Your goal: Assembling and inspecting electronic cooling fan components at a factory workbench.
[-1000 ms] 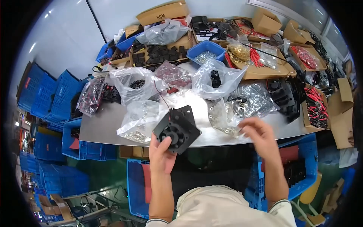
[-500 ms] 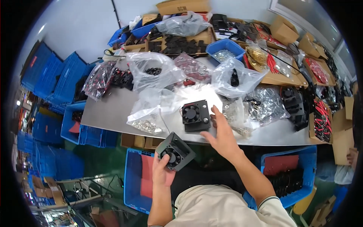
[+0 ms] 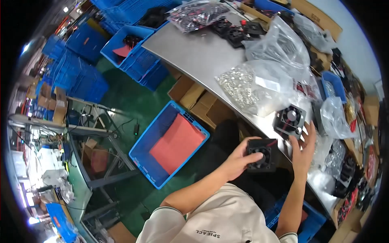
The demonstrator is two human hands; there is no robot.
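Near the table's right edge, the left hand (image 3: 237, 162) now grips a square black plastic cooling fan (image 3: 261, 155) below the steel tabletop (image 3: 202, 56). Half a second ago it sat lower. The right hand (image 3: 303, 150), fingers spread, has drawn back and touches a second black fan (image 3: 289, 120) on the table edge, so two fans are in play.

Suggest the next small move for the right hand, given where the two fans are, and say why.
Probably close the right hand on the second fan lying at the table edge: its fingertips already touch it, while the left hand grips the first fan.
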